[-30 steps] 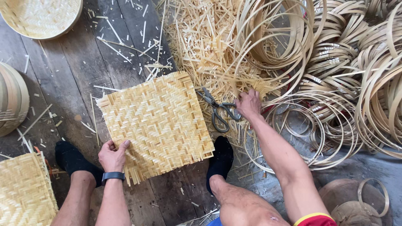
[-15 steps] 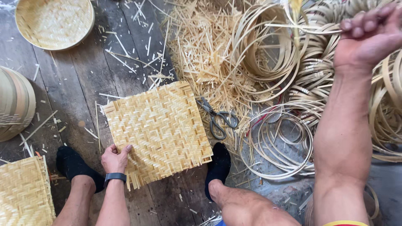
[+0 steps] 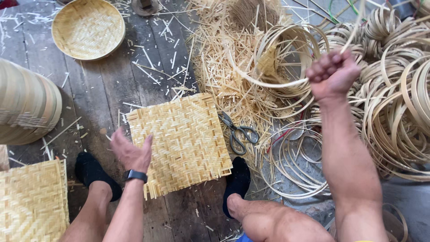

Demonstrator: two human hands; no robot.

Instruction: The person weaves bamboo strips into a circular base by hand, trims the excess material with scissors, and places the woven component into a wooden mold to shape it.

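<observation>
Here, round woven basket [image 3: 88,29] empty, hoop [image 3: 286,58] in right hand [image 3: 332,74]

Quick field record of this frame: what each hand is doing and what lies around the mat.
left hand: open, raised at the woven mat's left edge
right hand: fist shut on a bamboo hoop, lifted
scissors: on the floor, right of the mat
round tray: top left
hoop piles: right
feet: black socks, at the mat's lower corners
</observation>
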